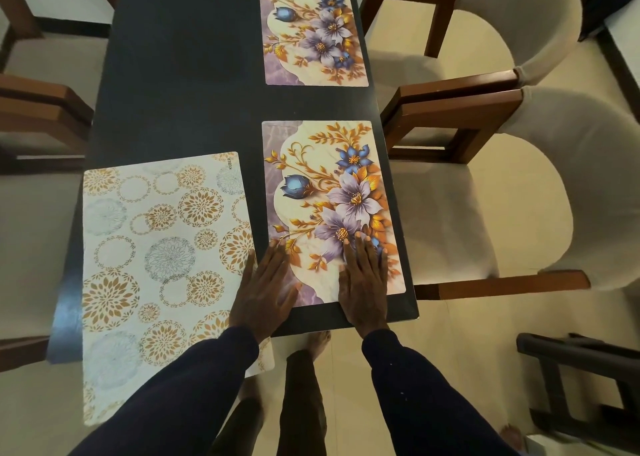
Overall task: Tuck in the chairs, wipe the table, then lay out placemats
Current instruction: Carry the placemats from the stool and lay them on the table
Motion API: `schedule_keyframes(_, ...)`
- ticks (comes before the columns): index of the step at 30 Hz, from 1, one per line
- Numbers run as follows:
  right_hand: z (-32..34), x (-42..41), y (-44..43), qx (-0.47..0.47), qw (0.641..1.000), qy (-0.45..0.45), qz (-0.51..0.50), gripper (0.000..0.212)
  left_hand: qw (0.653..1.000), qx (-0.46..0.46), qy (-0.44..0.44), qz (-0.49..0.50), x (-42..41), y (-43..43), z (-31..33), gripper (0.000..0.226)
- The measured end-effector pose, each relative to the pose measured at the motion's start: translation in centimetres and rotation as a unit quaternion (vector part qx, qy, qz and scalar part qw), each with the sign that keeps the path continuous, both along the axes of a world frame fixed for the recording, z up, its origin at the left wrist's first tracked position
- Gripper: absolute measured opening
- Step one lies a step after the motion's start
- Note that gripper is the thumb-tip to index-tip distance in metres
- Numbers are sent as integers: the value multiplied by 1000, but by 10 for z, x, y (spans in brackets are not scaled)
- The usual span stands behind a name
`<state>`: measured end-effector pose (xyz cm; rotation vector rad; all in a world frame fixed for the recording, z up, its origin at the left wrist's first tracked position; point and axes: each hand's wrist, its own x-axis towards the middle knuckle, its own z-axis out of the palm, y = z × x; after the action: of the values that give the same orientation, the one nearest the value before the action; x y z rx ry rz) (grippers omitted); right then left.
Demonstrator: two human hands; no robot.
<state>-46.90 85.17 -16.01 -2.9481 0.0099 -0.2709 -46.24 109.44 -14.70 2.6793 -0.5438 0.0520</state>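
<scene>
A dark table (180, 74) stretches away from me. Near its front right corner lies a placemat with purple and blue flowers (329, 185). My left hand (265, 289) and my right hand (363, 279) both rest flat on its near end, fingers straight. A second flowered placemat (311, 29) lies farther along the right side. To the left, a white placemat with gold circles (156, 254) hangs over the table's front edge, partly hidden under my left sleeve.
Two cream-cushioned wooden chairs (485, 185) (460, 40) stand at the table's right side, seats partly under it. More wooden chairs (38, 109) line the left. A dark frame (588, 379) stands on the floor at lower right. My feet show below the table edge.
</scene>
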Motion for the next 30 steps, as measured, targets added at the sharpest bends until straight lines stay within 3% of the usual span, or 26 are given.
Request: schedule_keyframes(30,3,0,0,-6,1000,11,-9,55,1000,23,4,-5,1,-1,-1,72)
